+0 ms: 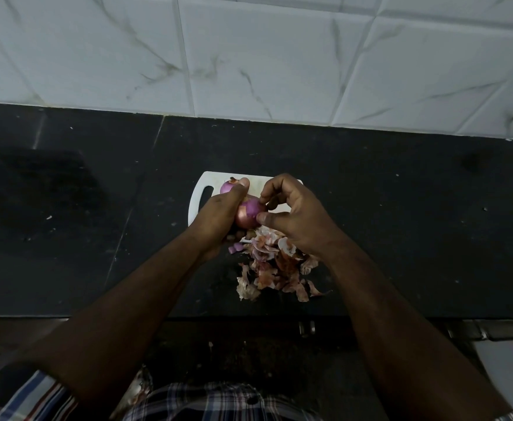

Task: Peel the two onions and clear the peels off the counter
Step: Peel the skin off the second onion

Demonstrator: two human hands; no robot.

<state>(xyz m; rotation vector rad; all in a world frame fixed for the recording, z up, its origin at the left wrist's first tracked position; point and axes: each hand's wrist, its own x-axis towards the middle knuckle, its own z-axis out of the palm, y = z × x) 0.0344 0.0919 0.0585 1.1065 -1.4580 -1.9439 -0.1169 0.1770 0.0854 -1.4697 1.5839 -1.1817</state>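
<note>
Black counter (401,214) meets white marbled wall tiles (264,56); peels (276,268) heaped on it.

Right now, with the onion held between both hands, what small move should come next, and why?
Probably pull the pinched skin away and drop it on the peel pile. The left hand grips the onion, which still shows brown skin on its left side, while the right hand pinches at its edge.

The surface (370,208) was dark matt stone, speckled. The wall tiles (249,56) looked glossy, marble-veined. The cutting board (199,196) was smooth white plastic; the peels (275,268) papery and dry.
</note>
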